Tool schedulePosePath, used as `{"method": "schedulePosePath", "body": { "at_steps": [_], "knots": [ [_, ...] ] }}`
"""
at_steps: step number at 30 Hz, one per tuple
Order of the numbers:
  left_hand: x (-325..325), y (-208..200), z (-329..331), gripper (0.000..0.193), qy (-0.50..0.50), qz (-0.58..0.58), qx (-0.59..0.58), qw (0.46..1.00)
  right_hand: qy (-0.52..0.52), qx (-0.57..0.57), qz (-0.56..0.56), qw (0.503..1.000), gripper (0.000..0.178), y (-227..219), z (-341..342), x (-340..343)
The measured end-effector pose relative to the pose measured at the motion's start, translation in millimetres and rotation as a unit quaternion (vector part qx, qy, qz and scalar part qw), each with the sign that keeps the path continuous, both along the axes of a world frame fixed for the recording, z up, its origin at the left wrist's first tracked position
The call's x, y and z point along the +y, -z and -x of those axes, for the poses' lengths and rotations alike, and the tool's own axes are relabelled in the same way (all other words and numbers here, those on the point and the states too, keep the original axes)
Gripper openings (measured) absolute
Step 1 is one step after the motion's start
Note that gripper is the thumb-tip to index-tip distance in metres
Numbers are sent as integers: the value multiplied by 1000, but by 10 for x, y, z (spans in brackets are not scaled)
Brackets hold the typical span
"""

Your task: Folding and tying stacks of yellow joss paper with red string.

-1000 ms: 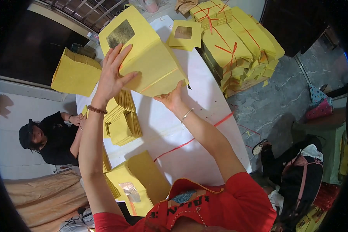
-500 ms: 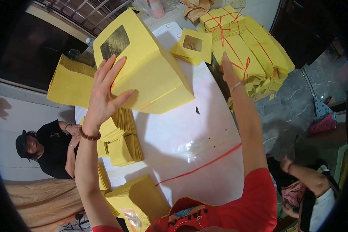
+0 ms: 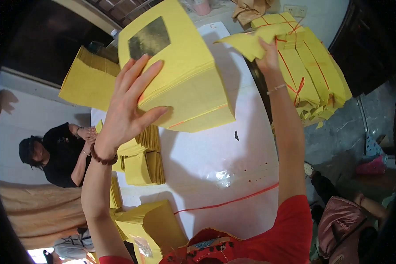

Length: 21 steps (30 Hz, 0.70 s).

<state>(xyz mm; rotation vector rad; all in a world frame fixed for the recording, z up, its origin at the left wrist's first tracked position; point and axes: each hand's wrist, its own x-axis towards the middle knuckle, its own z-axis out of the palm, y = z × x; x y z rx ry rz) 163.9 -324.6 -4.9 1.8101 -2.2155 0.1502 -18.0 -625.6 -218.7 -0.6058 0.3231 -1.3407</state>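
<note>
Right grip [image 3: 268, 57] now pinching the yellow paper [image 3: 247, 45] that was just lying on the white surface [image 3: 211, 176] half a sec ago, paper all bent next to the tied bundles [image 3: 310, 72], left grip [image 3: 128, 101] still splayed loosely against the big stack [image 3: 187, 77]

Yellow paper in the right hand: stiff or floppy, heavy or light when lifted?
Probably somewhat floppy: the yellow paper curves toward its free left end. Likely light for its size, since the right hand alone holds it up.
</note>
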Motion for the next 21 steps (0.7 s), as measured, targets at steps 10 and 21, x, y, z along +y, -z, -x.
{"method": "schedulePosePath", "body": {
  "at_steps": [10,21],
  "knots": [
    [113,19,-160,76,21,-18,105,994,-32,110,-67,991,43,-594,1229,1252],
    [642,83,-179,46,-52,157,404,900,-102,115,-116,981,41,-314,2270,2725]
  ]
}}
